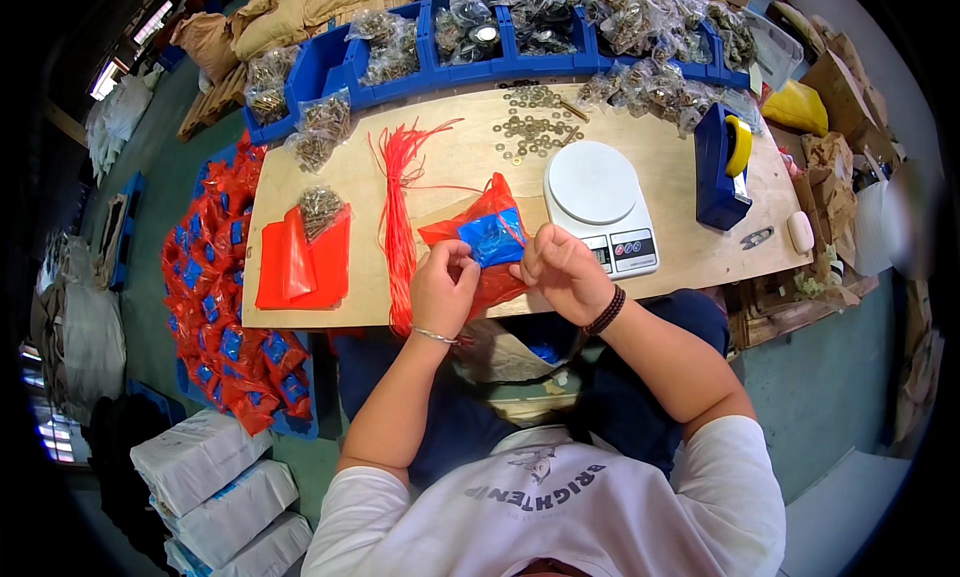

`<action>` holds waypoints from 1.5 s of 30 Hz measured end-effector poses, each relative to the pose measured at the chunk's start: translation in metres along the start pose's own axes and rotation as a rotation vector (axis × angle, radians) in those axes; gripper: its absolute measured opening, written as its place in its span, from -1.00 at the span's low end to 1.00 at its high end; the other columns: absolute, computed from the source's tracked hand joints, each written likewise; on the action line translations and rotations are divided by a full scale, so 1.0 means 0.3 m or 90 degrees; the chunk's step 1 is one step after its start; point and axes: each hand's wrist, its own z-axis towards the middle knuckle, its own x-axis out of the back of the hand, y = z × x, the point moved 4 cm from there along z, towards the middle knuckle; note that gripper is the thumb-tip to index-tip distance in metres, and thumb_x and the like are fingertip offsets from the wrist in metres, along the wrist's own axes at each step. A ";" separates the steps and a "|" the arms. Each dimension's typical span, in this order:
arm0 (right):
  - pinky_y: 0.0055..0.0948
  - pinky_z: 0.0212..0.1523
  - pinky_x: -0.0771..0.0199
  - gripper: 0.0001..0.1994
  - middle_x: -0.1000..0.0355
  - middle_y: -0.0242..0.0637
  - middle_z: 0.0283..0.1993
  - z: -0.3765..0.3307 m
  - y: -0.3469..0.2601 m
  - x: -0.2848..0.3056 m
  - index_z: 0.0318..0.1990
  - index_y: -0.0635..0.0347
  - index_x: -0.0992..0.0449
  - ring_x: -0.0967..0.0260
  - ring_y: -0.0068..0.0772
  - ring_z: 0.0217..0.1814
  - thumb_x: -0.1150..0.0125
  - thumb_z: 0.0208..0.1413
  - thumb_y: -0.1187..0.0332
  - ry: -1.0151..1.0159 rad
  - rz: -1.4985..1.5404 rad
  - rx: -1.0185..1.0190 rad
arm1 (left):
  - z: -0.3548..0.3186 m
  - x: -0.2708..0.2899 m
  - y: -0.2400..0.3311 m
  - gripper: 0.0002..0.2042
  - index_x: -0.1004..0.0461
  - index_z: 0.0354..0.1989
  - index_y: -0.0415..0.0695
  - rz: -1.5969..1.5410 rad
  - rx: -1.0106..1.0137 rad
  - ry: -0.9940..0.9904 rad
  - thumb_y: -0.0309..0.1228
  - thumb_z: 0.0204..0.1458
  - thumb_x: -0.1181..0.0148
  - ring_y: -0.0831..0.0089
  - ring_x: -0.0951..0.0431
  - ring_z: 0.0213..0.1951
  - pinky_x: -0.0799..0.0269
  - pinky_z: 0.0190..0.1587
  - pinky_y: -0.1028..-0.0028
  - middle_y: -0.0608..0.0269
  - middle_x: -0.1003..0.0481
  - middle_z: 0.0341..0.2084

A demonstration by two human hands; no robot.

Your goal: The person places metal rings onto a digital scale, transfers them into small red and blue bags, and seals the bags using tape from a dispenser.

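A red plastic bag [497, 194] with a blue panel or packet [493, 239] on it lies at the table's front edge, between my hands. My left hand [447, 289] is closed in a pinch at the bag's left side. At its right side, my right hand [568, 272] is closed with the fingers curled in against the red plastic. What is inside the bag cannot be made out. Close to my left hand runs a bundle of red plastic strings [398, 227]. A white kitchen scale [592, 182] stands just beyond my right hand, its pan bare.
Flat red bags [280, 267] lie at left under a small bag of screws [320, 212]. Loose washers [540, 132] are scattered at the back, before blue bins [470, 72] of bagged hardware. A blue tape dispenser [715, 167] stands right. Filled red bags [225, 277] are heaped left of the table.
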 end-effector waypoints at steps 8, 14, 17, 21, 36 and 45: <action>-0.47 -0.31 -0.15 -0.79 -0.26 -0.34 -0.54 0.017 0.023 0.017 -0.48 0.13 -0.25 -0.13 -0.47 -0.47 -0.07 0.08 0.25 -0.007 0.093 0.040 | 0.001 -0.002 0.040 -0.89 -0.40 -0.39 -0.18 0.066 -0.019 0.003 -0.51 -0.14 -0.12 0.37 -0.48 -0.47 -0.38 -0.40 0.43 0.18 -0.43 -0.54; -0.39 -0.27 -0.18 -0.80 -0.22 -0.36 -0.54 0.017 0.004 0.032 -0.47 0.10 -0.25 -0.12 -0.46 -0.47 -0.05 0.09 0.25 0.030 0.083 0.007 | 0.001 -0.008 0.067 -0.92 -0.39 -0.46 -0.15 0.171 -0.139 0.038 -0.54 -0.18 -0.07 0.23 -0.42 -0.48 -0.33 -0.40 0.30 0.17 -0.42 -0.58; -0.44 -0.34 -0.14 -0.80 -0.24 -0.34 -0.54 0.010 -0.036 0.010 -0.49 0.11 -0.25 -0.09 -0.47 -0.49 -0.04 0.09 0.26 0.055 0.093 0.001 | 0.003 -0.011 0.086 -0.91 -0.38 -0.47 -0.12 0.254 -0.203 0.046 -0.53 -0.21 -0.06 0.19 -0.40 -0.48 -0.29 -0.40 0.25 0.18 -0.42 -0.60; -0.45 -0.35 -0.13 -0.81 -0.23 -0.33 -0.52 0.004 -0.036 0.017 -0.50 0.11 -0.24 -0.08 -0.46 -0.49 -0.02 0.08 0.28 0.062 0.128 -0.006 | 0.003 -0.020 0.083 -0.90 -0.37 -0.46 -0.13 0.270 -0.218 0.051 -0.53 -0.21 -0.04 0.20 -0.40 -0.49 -0.27 -0.41 0.25 0.19 -0.42 -0.60; -0.48 -0.31 -0.15 -0.81 -0.23 -0.35 -0.54 0.016 -0.038 0.020 -0.49 0.07 -0.25 -0.10 -0.49 -0.48 -0.04 0.08 0.25 0.016 0.094 0.019 | 0.006 0.058 0.097 -0.84 -0.44 -0.41 -0.13 0.212 -0.192 -0.064 -0.60 -0.23 -0.11 0.31 -0.40 -0.32 -0.32 -0.20 0.40 0.24 -0.41 -0.44; -0.50 -0.31 -0.16 -0.89 -0.30 -0.40 -0.48 -0.004 -0.085 0.070 -0.46 0.03 -0.28 -0.22 -0.50 -0.40 0.00 0.08 0.31 0.135 -0.008 0.013 | 0.034 0.017 0.098 -0.78 -0.51 -0.45 -0.07 0.202 -0.331 -0.038 -0.67 -0.31 -0.13 0.23 -0.35 -0.18 -0.30 -0.12 0.34 0.26 -0.42 -0.26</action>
